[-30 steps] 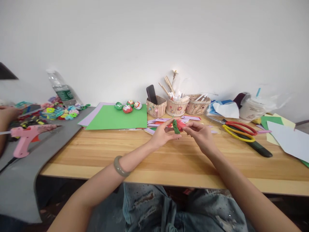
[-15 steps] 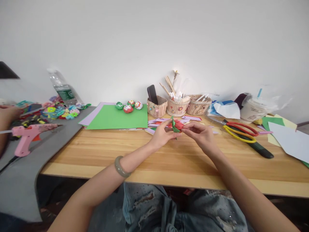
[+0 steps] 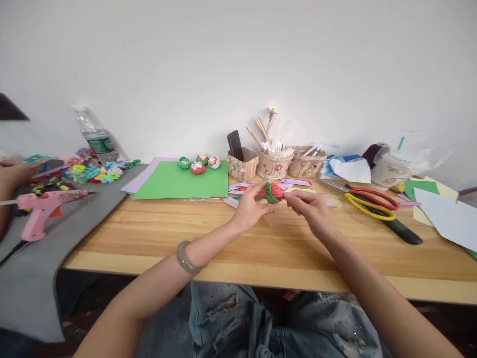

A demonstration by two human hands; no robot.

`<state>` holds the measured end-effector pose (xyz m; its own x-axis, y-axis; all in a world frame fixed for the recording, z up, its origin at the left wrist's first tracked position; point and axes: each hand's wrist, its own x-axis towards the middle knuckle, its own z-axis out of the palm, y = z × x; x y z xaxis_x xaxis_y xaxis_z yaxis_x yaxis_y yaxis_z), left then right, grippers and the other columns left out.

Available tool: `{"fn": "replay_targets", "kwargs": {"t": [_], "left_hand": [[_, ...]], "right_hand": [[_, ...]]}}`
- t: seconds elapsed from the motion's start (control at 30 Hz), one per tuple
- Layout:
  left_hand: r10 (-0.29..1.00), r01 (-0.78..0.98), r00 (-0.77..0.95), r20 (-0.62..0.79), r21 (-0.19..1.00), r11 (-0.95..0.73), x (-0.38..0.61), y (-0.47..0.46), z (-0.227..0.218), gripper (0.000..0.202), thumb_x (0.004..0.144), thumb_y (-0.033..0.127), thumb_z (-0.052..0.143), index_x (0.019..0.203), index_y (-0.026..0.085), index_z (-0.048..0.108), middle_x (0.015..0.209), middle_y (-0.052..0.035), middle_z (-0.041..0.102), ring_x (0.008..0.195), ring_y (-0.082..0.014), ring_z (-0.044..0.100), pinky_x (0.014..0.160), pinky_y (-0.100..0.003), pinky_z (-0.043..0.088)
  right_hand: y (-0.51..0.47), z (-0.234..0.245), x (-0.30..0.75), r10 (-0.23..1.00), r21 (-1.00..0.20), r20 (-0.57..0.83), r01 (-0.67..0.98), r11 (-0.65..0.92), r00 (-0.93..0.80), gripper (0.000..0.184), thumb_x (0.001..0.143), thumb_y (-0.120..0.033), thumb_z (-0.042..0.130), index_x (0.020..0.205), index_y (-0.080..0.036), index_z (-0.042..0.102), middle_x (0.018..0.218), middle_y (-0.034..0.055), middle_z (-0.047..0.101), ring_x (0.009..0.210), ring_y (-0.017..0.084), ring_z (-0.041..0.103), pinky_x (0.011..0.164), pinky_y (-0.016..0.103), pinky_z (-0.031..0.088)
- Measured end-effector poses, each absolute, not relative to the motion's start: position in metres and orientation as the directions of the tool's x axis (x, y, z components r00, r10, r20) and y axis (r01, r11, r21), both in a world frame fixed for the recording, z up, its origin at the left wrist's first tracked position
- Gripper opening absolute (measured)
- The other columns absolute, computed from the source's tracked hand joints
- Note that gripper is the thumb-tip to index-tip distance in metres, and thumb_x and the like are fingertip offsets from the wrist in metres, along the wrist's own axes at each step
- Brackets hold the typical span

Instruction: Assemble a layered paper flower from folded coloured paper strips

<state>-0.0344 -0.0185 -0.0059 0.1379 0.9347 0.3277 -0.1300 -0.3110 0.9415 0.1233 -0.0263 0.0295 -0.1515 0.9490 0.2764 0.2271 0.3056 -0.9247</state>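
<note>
Between my two hands, just above the wooden table, is a folded paper flower [image 3: 276, 191] with red petals and green paper at its left side. My left hand [image 3: 251, 206] grips it by the green part, fingers behind and thumb below. On the other side, the fingertips of my right hand [image 3: 307, 206] pinch the red petals at their right edge. Loose strips of purple and red paper [image 3: 296, 182] lie behind my hands. Several finished folded paper flowers [image 3: 198, 167] rest on the green paper sheet [image 3: 179, 186] to the left.
Decorated wooden pots [image 3: 276, 164] stand against the wall. Red-and-yellow-handled scissors [image 3: 376, 199] overlap a black-handled tool [image 3: 404, 231] at right, near a plastic cup [image 3: 391, 169]. At left, a pink glue gun [image 3: 39, 211] lies on a grey mat [image 3: 89, 214], close to another person's hand [image 3: 15, 174].
The red petals have closed into a rounder shape and the green part has turned slightly. My right fingers have shifted slightly along the red edge; my left hand has hardly moved.
</note>
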Motion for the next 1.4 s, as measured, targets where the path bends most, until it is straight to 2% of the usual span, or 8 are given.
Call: {"fn": "replay_targets", "kwargs": {"t": [0.1, 0.3, 0.57, 0.8, 0.9, 1.1, 1.3, 1.4], "left_hand": [[0.925, -0.105, 0.140, 0.353, 0.934, -0.341, -0.034, -0.020, -0.006, 0.066, 0.058, 0.032, 0.077, 0.119, 0.020, 0.054, 0.128, -0.0122, 0.043, 0.099, -0.0237, 0.058, 0.078, -0.038, 0.054], [0.901, -0.017, 0.128, 0.415, 0.909, -0.417, -0.035, -0.021, -0.004, 0.063, 0.059, 0.034, 0.076, 0.117, 0.019, 0.055, 0.123, -0.0109, 0.043, 0.113, -0.0239, 0.049, 0.098, -0.040, 0.042], [0.892, 0.024, 0.143, 0.428, 0.900, -0.435, -0.035, -0.023, -0.006, 0.063, 0.060, 0.038, 0.075, 0.116, 0.016, 0.055, 0.124, -0.0131, 0.040, 0.111, -0.0235, 0.050, 0.099, -0.039, 0.041], [0.908, 0.014, 0.129, 0.400, 0.914, -0.405, -0.034, -0.023, -0.006, 0.063, 0.056, 0.031, 0.079, 0.113, 0.015, 0.057, 0.125, -0.0137, 0.042, 0.110, -0.0243, 0.051, 0.099, -0.040, 0.040], [0.921, -0.010, 0.105, 0.375, 0.927, -0.376, -0.033, -0.022, -0.006, 0.064, 0.057, 0.027, 0.078, 0.115, 0.013, 0.055, 0.124, -0.0148, 0.044, 0.107, -0.0238, 0.053, 0.095, -0.039, 0.044], [0.947, -0.069, 0.069, 0.312, 0.949, -0.308, -0.034, -0.020, -0.005, 0.062, 0.064, 0.024, 0.073, 0.120, 0.015, 0.049, 0.118, -0.0139, 0.053, 0.091, -0.0227, 0.061, 0.076, -0.041, 0.054], [0.923, 0.020, 0.022, 0.384, 0.923, -0.384, -0.033, -0.022, -0.005, 0.059, 0.060, 0.029, 0.076, 0.114, 0.016, 0.054, 0.120, -0.0124, 0.049, 0.107, -0.0249, 0.052, 0.091, -0.042, 0.046], [0.908, 0.054, 0.029, 0.418, 0.907, -0.419, -0.032, -0.022, -0.007, 0.060, 0.059, 0.032, 0.077, 0.113, 0.016, 0.054, 0.122, -0.0125, 0.045, 0.105, -0.0234, 0.053, 0.092, -0.041, 0.045]], "right_hand": [[-0.023, 0.024, 0.124, 0.949, -0.926, 0.293, 0.213, 0.312, -0.114, 0.019, 0.069, -0.037, 0.066, 0.063, -0.019, 0.066, 0.058, -0.0014, 0.057, 0.053, 0.011, 0.046, 0.049, 0.024, 0.035], [-0.022, 0.021, 0.124, 0.947, -0.931, 0.293, 0.187, 0.314, -0.132, 0.016, 0.063, -0.036, 0.073, 0.065, -0.020, 0.069, 0.066, 0.0012, 0.066, 0.063, 0.015, 0.057, 0.063, 0.029, 0.044], [-0.021, 0.022, 0.124, 0.940, -0.930, 0.283, 0.183, 0.318, -0.193, 0.025, 0.060, -0.040, 0.074, 0.058, -0.017, 0.063, 0.058, 0.0000, 0.060, 0.056, 0.013, 0.052, 0.056, 0.027, 0.042], [-0.017, 0.018, 0.123, 0.942, -0.926, 0.264, 0.220, 0.308, -0.206, 0.032, 0.055, -0.044, 0.076, 0.056, -0.017, 0.058, 0.053, -0.0012, 0.057, 0.051, 0.012, 0.050, 0.051, 0.026, 0.040], [-0.019, 0.021, 0.122, 0.941, -0.914, 0.285, 0.246, 0.324, -0.182, 0.029, 0.061, -0.044, 0.072, 0.060, -0.017, 0.061, 0.057, 0.0003, 0.060, 0.054, 0.013, 0.052, 0.053, 0.027, 0.041], [-0.026, 0.022, 0.122, 0.899, -0.834, 0.432, 0.349, 0.428, -0.069, 0.020, 0.078, -0.037, 0.058, 0.077, -0.019, 0.065, 0.066, 0.0012, 0.059, 0.055, 0.013, 0.048, 0.050, 0.026, 0.037], [-0.024, 0.015, 0.120, 0.806, -0.680, 0.586, 0.489, 0.546, -0.084, 0.015, 0.075, -0.034, 0.063, 0.078, -0.020, 0.064, 0.062, -0.0004, 0.051, 0.054, 0.013, 0.044, 0.051, 0.028, 0.035], [-0.022, 0.013, 0.119, 0.786, -0.631, 0.606, 0.528, 0.569, -0.122, 0.014, 0.075, -0.034, 0.063, 0.077, -0.020, 0.064, 0.061, -0.0001, 0.052, 0.053, 0.013, 0.045, 0.050, 0.028, 0.036]]}}
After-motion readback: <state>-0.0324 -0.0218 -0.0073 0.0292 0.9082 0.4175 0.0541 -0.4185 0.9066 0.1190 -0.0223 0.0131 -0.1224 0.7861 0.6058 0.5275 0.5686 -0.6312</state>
